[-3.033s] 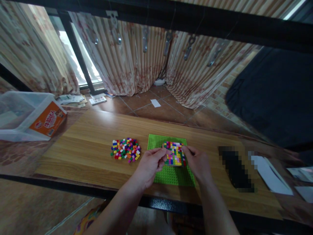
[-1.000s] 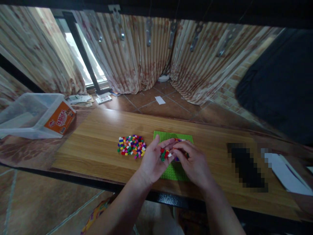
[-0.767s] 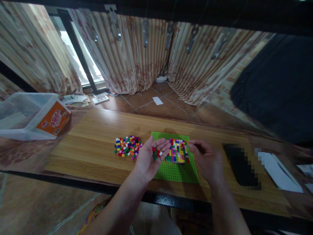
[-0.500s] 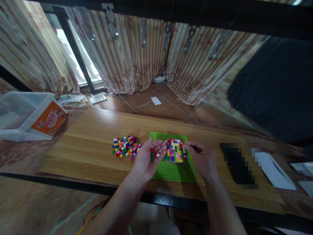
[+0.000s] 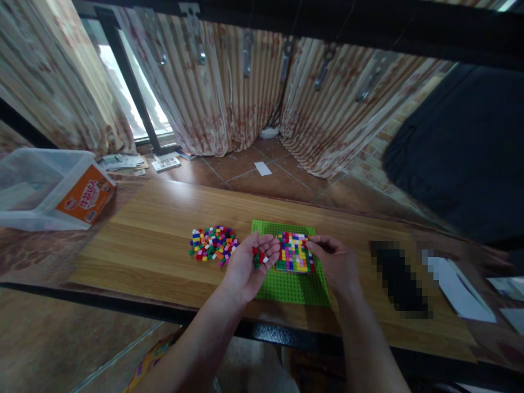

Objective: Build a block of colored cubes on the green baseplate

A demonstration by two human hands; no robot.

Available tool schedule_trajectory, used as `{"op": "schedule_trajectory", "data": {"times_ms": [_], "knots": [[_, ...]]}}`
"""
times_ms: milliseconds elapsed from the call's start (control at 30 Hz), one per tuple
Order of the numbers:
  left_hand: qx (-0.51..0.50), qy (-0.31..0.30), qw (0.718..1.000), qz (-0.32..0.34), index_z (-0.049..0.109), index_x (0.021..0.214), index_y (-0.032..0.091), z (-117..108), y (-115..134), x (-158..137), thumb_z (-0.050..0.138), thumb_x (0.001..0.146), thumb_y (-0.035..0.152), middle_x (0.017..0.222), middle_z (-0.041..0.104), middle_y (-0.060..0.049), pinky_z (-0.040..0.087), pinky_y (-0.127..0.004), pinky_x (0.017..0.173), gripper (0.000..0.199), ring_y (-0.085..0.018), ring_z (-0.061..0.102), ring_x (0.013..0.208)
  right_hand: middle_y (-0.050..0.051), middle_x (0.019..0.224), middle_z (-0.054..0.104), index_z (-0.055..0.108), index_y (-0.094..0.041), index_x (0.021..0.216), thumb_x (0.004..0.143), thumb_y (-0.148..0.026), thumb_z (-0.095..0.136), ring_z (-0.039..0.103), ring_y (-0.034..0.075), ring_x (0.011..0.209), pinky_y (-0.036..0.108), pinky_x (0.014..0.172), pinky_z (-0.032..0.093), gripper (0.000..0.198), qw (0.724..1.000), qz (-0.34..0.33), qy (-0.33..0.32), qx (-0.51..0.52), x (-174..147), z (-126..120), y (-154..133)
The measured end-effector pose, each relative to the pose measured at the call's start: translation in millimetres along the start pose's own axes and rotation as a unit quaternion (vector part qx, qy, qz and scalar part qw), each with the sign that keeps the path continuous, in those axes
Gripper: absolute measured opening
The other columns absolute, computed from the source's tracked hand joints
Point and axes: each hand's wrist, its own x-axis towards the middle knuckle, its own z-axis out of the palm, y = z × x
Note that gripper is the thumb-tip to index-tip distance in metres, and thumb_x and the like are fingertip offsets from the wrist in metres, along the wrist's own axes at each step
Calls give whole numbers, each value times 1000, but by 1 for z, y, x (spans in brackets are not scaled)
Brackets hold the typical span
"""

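My left hand (image 5: 246,267) is cupped palm up over the left part of a green studded baseplate (image 5: 292,292). Several small toy bricks (image 5: 259,257), red, green and white, lie in its palm. Beside its fingertips, a many-coloured layered block of toy bricks (image 5: 293,252) sits on the baseplate. Thumb and fingers of my right hand (image 5: 333,259) are pinched together at the far right corner of that block. What they grip is mostly covered, seemingly a small toy brick. A loose heap of mixed toy bricks (image 5: 213,244) is spread on the table left of my left hand.
The wooden table (image 5: 143,240) runs across the view. A clear plastic bin (image 5: 45,213) with an orange label stands at the far left. To the right lie a blurred-out dark object (image 5: 403,281) and white paper (image 5: 462,289). Curtains (image 5: 237,98) hang behind.
My right hand has shifted slightly at the block's far right corner, and an orange bit seen at its fingertips no longer shows. My left hand stays cupped. The view has shifted slightly.
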Motion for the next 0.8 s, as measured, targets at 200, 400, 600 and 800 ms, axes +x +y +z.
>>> {"op": "schedule_trajectory", "data": {"times_ms": [200, 400, 600, 800], "knots": [[-3, 4, 1000, -4, 65, 77, 8, 0, 0, 0, 48, 90, 26, 77, 67, -11, 54, -25, 68, 28, -14, 65, 70, 0, 71, 68, 69, -18, 79, 55, -38, 84, 60, 14, 64, 28, 63, 49, 34, 997, 43, -9, 59, 2, 0, 0], [0, -5, 1000, -4, 65, 77, 9, -2, -1, 0, 47, 91, 26, 76, 67, -10, 54, -24, 67, 28, -14, 64, 69, -2, 69, 68, 68, -18, 75, 49, -37, 87, 60, 12, 62, 26, 59, 49, 37, 994, 69, -16, 86, 4, 0, -1], [-11, -40, 999, -8, 66, 82, 9, -2, 1, 0, 47, 91, 34, 83, 68, -12, 54, -27, 76, 33, -17, 65, 77, 0, 70, 68, 68, -18, 75, 50, -37, 86, 61, 14, 63, 28, 59, 50, 36, 994, 71, -5, 78, 2, 1, -4], [-39, -78, 996, -13, 67, 86, 8, 2, 4, -6, 45, 91, 46, 98, 68, -17, 51, -31, 87, 44, -22, 65, 94, 0, 71, 67, 69, -19, 74, 67, -33, 77, 60, 14, 67, 28, 64, 50, 17, 995, -77, 37, 45, -16, 3, -23]]}}
